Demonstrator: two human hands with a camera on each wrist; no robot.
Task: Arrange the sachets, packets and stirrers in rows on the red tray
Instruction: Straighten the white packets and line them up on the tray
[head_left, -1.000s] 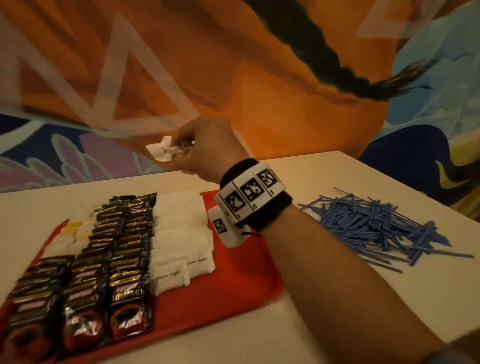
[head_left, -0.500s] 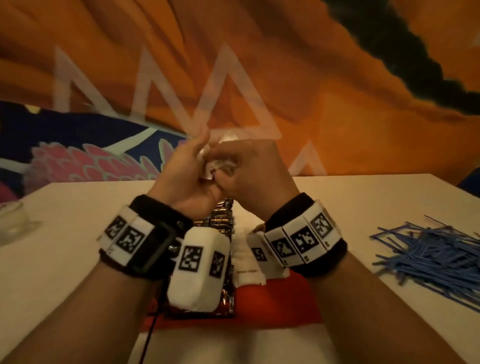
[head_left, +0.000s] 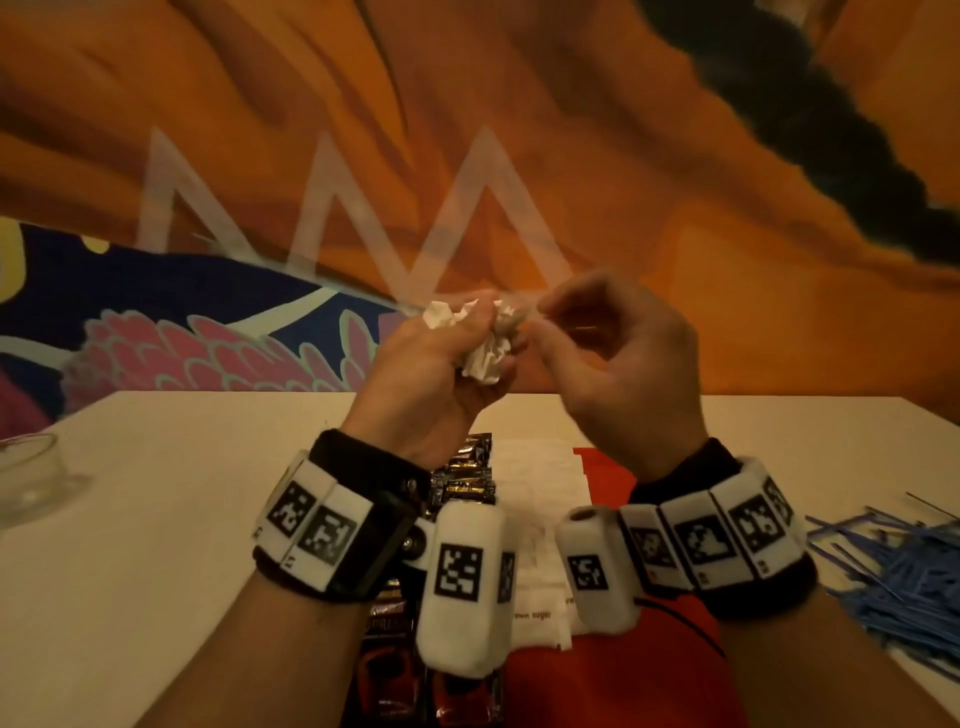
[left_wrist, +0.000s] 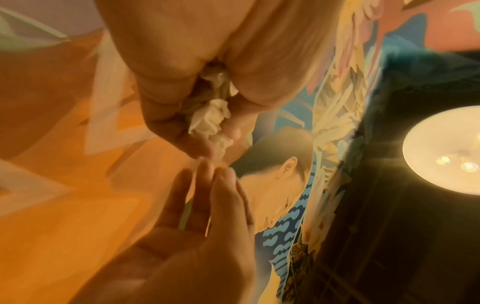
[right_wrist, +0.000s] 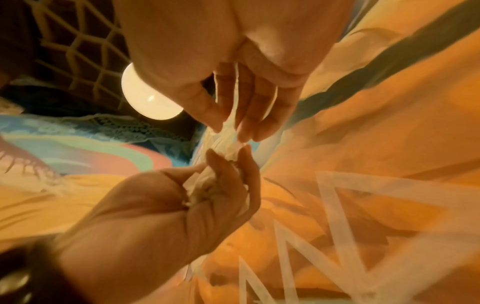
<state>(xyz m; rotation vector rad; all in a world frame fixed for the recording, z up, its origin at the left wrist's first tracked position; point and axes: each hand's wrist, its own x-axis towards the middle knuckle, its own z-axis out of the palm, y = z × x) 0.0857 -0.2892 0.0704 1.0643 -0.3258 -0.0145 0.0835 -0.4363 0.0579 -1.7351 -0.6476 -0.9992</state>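
Two bare hands are showing, the left hand (head_left: 426, 384) and the right hand (head_left: 623, 374), each wrist wearing one black band with white marker blocks. One crumpled white paper wad (head_left: 480, 338) is sitting between them. One flat red plastic tray (head_left: 613, 670) is lying below. The dark glossy coffee sachets (head_left: 465, 475), white paper sugar packets (head_left: 537, 603) and thin blue plastic stirrers (head_left: 904, 577) are overlapping too much for counting. One clear glass dish (head_left: 31, 480) is standing at the left.

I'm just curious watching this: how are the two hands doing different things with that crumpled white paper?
The left hand has its fingers curled round the crumpled white paper, bunching it in the palm; the right hand only pinches the wad's edge with its fingertips. The left hand's fingers are closed tight, the right hand's looser. Both are raised above the red tray.
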